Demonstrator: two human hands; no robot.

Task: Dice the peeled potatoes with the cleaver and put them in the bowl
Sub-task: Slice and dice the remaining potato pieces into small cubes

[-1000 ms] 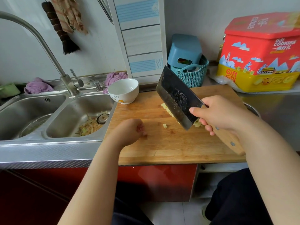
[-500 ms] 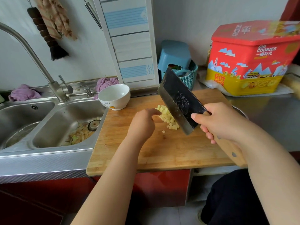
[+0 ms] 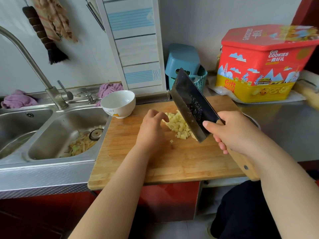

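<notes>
On the wooden cutting board, toward its far edge near the middle: one pile of diced potato, pale yellow small cubes. One stray cube lies apart, just nearer than the pile.

Left hand: resting over the board immediately left of the pile, fingers loosely bent and spread, fingertips at the pile's left side, holding nothing. Whether the fingertips touch the cubes cannot be told.

Right hand: grasping the cleaver by its wooden handle, fingers wrapped round it, thumb lying along the blade's base. Blade dark, tilted, raised, tip pointing up and away; its lower corner hangs just right of the pile, and potato specks cling to the flat. Blade covers the pile's right side.

Bowl: white ceramic, small printed motif on its side, standing at the far left corner of the board, left of the pile and apart from it. Nothing shows inside it.

Left of the board: double steel sink, peelings lying round the drain of the nearer basin; tap behind; purple cloths on the sink's far ledge.

Beyond the board's far edge: blue plastic basket with an upturned blue container on it. Beyond the far right corner: red and yellow gift cookie tin on the steel counter.

Wall, upper left: dark brush and a rag hanging.
</notes>
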